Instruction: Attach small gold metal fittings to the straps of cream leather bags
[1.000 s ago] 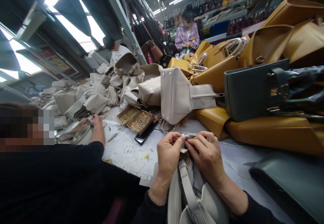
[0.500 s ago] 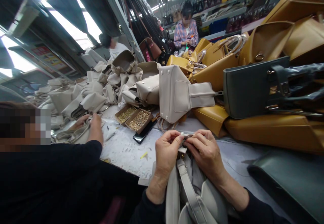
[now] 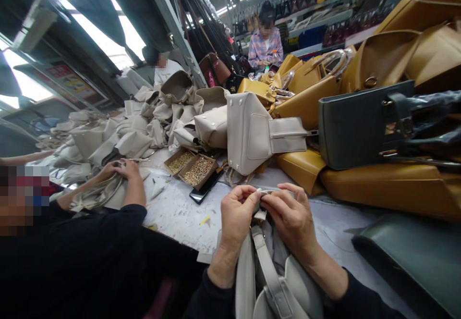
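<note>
A pale grey-beige handbag (image 3: 295, 280) rests at the table's near edge, below my hands. My left hand (image 3: 236, 215) pinches a narrow pale strap (image 3: 260, 214) of this bag between thumb and forefinger. Close beside it, my right hand (image 3: 290, 218) grips the same strap, its fingers bent around the end. Part of the strap is hidden behind the fingers. One flat bag handle (image 3: 268, 268) runs down from under the hands over the bag's opening.
Small boxes of gold-coloured metal pieces (image 3: 197, 171) sit beside a phone (image 3: 205, 191). Beige bags (image 3: 248, 131) are heaped left; mustard bags (image 3: 389, 187) and a dark green bag (image 3: 360, 127) lie right. A co-worker's arms (image 3: 131, 179) handle a beige bag at left.
My right hand's fingers have shifted slightly at the strap, while my left hand has barely moved. The co-worker at left has brought both hands together over a beige bag.
</note>
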A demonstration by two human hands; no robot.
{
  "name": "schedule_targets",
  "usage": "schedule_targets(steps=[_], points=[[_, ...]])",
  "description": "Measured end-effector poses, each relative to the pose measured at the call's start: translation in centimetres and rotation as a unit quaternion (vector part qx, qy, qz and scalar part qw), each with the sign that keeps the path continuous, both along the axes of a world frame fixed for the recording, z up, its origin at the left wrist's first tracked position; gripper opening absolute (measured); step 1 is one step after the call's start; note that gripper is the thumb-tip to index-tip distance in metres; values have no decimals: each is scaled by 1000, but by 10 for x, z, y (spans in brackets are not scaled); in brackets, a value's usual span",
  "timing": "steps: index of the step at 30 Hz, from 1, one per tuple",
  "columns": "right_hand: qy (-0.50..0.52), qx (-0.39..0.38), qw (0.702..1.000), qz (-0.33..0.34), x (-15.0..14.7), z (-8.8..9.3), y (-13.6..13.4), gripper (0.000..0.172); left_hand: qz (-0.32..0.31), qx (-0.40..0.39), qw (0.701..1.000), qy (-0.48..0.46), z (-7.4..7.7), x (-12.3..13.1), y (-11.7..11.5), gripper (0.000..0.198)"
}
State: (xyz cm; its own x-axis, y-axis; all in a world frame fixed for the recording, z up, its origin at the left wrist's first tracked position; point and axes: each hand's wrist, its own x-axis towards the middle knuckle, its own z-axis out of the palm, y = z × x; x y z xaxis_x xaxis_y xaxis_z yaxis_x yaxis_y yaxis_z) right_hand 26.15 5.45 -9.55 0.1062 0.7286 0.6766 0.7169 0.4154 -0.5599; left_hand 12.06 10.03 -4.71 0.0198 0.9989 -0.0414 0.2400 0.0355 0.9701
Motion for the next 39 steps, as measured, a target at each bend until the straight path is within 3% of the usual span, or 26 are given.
schedule_targets(steps=[20, 26, 35, 39], points=[[-8, -27, 999, -19, -9, 6, 3, 7, -4, 2, 1000, -13, -2, -3, 4, 12], [-43, -50, 998, -9, -11, 12, 8, 17, -5, 12, 999, -46, -2, -5, 3, 12], [-18, 21, 999, -36, -10, 4, 6, 10, -13, -1, 998, -66, -8, -8, 4, 16], [-21, -40, 999, 0, -9, 4, 9, 15, -23, -6, 998, -66, -7, -7, 6, 15]])
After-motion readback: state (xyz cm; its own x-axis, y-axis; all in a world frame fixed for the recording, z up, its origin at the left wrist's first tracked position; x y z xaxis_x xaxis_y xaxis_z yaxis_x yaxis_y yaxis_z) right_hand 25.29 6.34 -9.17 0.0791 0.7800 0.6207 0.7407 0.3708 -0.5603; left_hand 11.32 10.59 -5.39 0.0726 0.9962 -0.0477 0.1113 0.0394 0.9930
